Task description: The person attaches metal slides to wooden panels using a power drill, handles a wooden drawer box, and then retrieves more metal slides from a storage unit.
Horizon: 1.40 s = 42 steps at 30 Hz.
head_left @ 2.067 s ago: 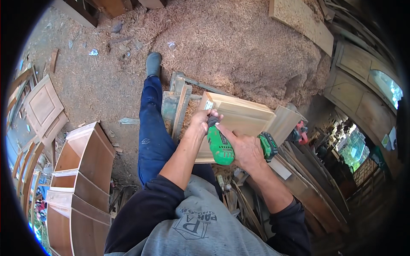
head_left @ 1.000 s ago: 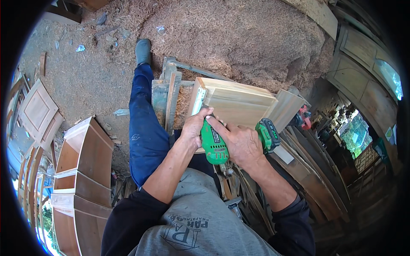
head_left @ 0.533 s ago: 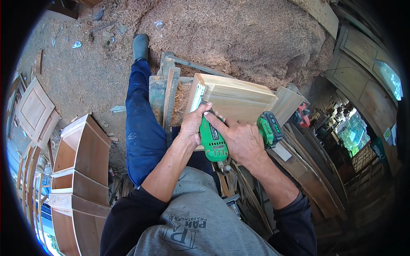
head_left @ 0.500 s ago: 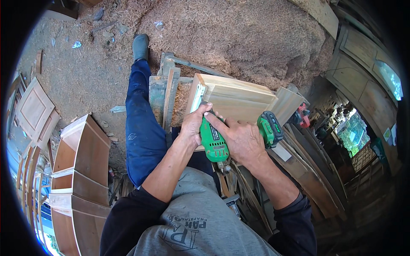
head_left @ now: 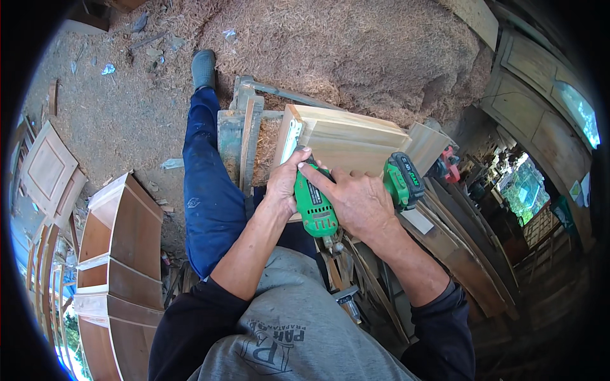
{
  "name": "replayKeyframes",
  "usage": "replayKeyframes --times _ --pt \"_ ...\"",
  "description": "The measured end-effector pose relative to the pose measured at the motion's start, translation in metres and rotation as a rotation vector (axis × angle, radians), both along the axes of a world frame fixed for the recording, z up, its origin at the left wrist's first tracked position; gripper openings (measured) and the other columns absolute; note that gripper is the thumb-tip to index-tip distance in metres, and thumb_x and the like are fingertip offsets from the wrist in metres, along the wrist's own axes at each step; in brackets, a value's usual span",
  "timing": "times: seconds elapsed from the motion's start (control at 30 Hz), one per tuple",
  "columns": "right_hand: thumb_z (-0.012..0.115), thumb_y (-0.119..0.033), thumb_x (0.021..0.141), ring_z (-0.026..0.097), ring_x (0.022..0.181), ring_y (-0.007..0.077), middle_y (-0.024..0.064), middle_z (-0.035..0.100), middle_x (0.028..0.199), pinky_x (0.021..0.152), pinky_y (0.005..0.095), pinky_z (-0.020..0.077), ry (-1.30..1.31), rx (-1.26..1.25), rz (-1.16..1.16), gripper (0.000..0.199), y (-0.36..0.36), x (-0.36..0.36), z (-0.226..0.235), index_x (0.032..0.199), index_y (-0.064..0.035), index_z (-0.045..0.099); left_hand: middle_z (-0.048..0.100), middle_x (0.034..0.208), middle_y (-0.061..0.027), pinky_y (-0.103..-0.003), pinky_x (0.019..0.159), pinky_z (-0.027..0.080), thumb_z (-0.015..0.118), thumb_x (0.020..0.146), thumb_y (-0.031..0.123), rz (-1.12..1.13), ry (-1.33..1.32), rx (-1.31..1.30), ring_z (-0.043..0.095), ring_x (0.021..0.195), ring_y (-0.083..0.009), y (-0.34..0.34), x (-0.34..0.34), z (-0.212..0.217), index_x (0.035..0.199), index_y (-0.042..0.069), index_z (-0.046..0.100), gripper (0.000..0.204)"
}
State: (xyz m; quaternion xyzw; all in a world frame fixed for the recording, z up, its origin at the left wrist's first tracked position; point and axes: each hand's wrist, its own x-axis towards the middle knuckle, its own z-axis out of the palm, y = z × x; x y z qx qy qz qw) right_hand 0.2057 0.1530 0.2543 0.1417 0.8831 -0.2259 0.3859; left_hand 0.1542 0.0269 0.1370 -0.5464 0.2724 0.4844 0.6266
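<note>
Compared with two seconds ago, the wooden box (head_left: 356, 124) sits farther up and left in your view, and the green drill (head_left: 312, 200) has its battery (head_left: 406, 181) swung away from your body. The box lies in front of you, just right of the wooden stand (head_left: 248, 146); what bears its weight is hard to see. The drill is at the box's near left side, its rear toward your belly, its front toward the white strip (head_left: 292, 138) along the box's left edge. Your right hand (head_left: 362, 200) is wrapped over the drill, thumb stretched forward; your left hand (head_left: 284, 185) is curled about its front end. Whether those left fingers also pinch something small, you cannot tell. You seem to be lining up to work at that strip, so the next move likely calls for a straight, steady push, left fingers clear of anything turning.
</note>
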Motion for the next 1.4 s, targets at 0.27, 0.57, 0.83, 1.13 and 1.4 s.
replayKeyframes --times 0.27,0.57,0.83,1.13,1.4 --pt "0.060 -0.019 0.085 0.068 0.065 0.0281 0.0109 0.063 0.079 0.054 0.0408 0.0552 -0.025 0.022 0.045 0.052 -0.003 -0.005 0.000 0.135 -0.0283 0.051 0.063 0.080 -0.0115 -0.039 0.069 0.058 0.068 0.089 0.021 0.001 0.009 0.033 0.066 0.073 -0.0243 -0.004 0.001 -0.001 0.098 0.004 0.057 0.022" --pt "0.061 -0.020 0.084 0.068 0.064 0.0256 0.0108 0.062 0.076 0.052 0.0378 0.0536 0.058 0.034 0.112 0.045 -0.003 -0.007 0.000 0.128 -0.0264 0.057 0.065 0.083 -0.0129 -0.039 0.068 0.058 0.071 0.087 0.029 -0.022 0.011 0.048 0.066 0.073 -0.0242 -0.013 0.008 -0.008 0.098 0.004 0.058 0.030" --pt "0.062 -0.020 0.082 0.068 0.063 0.0249 0.0085 0.062 0.072 0.052 0.0377 0.0535 0.036 0.051 0.133 0.035 -0.004 -0.010 -0.001 0.117 -0.0231 0.060 0.065 0.083 -0.0114 -0.038 0.068 0.058 0.071 0.088 0.032 -0.022 0.059 0.065 0.066 0.072 -0.0231 -0.011 0.007 -0.005 0.097 0.004 0.060 0.032" --pt "0.056 -0.021 0.087 0.068 0.062 0.0245 0.0094 0.064 0.077 0.053 0.0381 0.0543 -0.005 0.048 0.129 0.040 -0.006 -0.010 -0.001 0.126 -0.0275 0.060 0.064 0.085 -0.0110 -0.036 0.066 0.057 0.070 0.090 0.036 0.016 0.047 0.071 0.065 0.074 -0.0217 -0.013 0.012 -0.009 0.100 0.004 0.059 0.035" --pt "0.054 -0.021 0.089 0.070 0.067 0.0254 0.0130 0.064 0.085 0.057 0.0370 0.0531 0.044 0.096 -0.021 0.037 -0.017 0.003 0.022 0.125 -0.0276 0.062 0.059 0.086 -0.0051 -0.029 0.069 0.049 0.049 0.100 0.026 -0.463 1.111 0.023 0.057 0.074 -0.0155 -0.071 0.055 -0.086 0.109 0.002 0.059 0.028"
